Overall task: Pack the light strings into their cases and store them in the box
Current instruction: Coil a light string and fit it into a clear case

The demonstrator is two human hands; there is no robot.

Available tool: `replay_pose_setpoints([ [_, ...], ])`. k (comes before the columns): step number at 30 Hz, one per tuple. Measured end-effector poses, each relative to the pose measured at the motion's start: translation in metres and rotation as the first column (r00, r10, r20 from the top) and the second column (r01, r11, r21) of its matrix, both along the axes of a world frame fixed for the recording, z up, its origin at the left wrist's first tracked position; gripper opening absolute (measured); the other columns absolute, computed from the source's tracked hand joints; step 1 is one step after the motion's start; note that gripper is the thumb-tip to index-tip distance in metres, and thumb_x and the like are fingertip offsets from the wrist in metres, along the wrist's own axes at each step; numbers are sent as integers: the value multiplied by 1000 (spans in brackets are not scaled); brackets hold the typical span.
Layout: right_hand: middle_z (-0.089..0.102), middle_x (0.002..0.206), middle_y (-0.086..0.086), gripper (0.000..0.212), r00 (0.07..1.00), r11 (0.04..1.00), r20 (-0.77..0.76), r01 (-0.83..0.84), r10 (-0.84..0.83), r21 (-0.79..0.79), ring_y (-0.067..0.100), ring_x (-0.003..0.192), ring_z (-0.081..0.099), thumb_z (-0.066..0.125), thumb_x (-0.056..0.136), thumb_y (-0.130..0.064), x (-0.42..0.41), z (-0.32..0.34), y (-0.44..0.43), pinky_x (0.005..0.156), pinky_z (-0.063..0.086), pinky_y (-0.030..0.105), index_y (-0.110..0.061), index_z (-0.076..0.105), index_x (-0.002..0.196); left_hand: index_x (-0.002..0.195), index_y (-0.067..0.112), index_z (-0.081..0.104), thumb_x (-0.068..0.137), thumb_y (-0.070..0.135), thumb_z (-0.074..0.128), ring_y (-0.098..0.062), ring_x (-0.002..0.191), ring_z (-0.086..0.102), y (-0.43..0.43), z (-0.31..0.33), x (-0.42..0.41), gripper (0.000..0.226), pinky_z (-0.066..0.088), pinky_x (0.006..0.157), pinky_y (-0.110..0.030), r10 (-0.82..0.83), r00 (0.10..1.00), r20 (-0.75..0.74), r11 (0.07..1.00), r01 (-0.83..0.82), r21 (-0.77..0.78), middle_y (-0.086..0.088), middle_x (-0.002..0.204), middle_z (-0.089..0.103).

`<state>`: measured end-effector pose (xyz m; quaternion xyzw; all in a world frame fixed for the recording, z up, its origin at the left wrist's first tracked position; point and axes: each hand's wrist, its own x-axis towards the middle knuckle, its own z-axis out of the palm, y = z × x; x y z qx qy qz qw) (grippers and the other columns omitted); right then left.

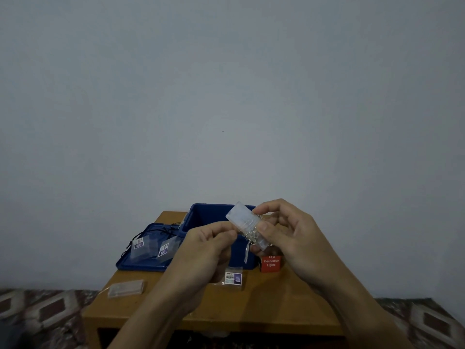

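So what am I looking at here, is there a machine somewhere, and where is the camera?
No machine: these are a person's two bare hands, filmed by one camera worn on the head, looking forward and down. The right hand holds a light string, thin wire wound round its white battery pack; the left hand pinches the wire. On the wooden table stand an open blue box, its lid bearing two clear cases, a third case, a red card reading LED Decorative Lights, and a second pack at the left.
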<state>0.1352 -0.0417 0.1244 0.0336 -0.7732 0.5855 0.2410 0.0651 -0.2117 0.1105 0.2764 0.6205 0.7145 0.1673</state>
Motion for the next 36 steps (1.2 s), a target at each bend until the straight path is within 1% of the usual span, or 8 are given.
replay_pose_setpoints([
  [7,71,98,10,16,1000,989,-19,5,-8,-150,26,87,76,62,98,-12,1,-2,3,68,61,33,-22,73,104,109,18,68,105,17,46,-10,46,27,-4,0,-3,22,25,42,-20,-42,998,-49,992,36,-119,0,57,37],
  [15,67,100,20,23,992,957,3,-122,127,-262,26,81,73,67,86,-19,4,1,0,69,61,33,-13,73,107,106,3,61,103,27,51,-9,45,29,-9,-4,-14,26,28,44,-21,-137,990,-32,977,130,-168,-1,59,43],
  [21,65,111,27,27,978,952,33,-190,204,-242,35,85,73,68,83,-20,7,3,1,69,61,32,-12,72,109,90,8,63,91,34,61,-12,47,39,-18,1,-29,27,30,49,-23,-237,971,-3,938,228,-260,-6,63,54],
  [24,63,107,30,28,962,936,43,-250,269,-247,32,77,72,67,84,-17,9,6,0,66,60,31,-8,71,110,82,12,68,89,29,63,-11,49,44,-24,9,-38,19,32,51,-24,-305,952,-8,910,289,-299,-7,66,57],
  [26,65,99,23,27,952,928,49,-281,301,-246,29,75,71,67,84,-15,8,9,0,64,60,30,-7,71,109,77,15,71,91,23,61,-10,48,45,-26,16,-47,19,33,50,-21,-343,939,-13,890,320,-323,-6,67,58],
  [31,63,93,11,28,943,935,87,-300,320,-187,26,75,71,68,84,-17,6,9,-2,65,60,30,-8,71,110,66,19,73,94,5,60,-6,45,48,-24,34,-68,34,34,43,-15,-403,915,-17,776,332,-537,-1,62,61],
  [34,64,92,3,21,938,946,128,-314,323,-82,22,83,70,70,89,-20,5,6,0,70,61,34,-15,73,109,70,14,69,83,15,69,-7,45,44,-22,48,-78,13,30,44,-18,-490,872,-15,676,369,-638,-2,59,57],
  [36,66,88,-5,13,952,955,176,-273,251,116,21,86,70,70,94,-23,5,4,0,74,62,38,-23,73,107,69,11,64,82,29,74,-9,47,39,-18,56,-80,25,28,47,-20,-511,859,-23,615,346,-708,-3,59,53],
])
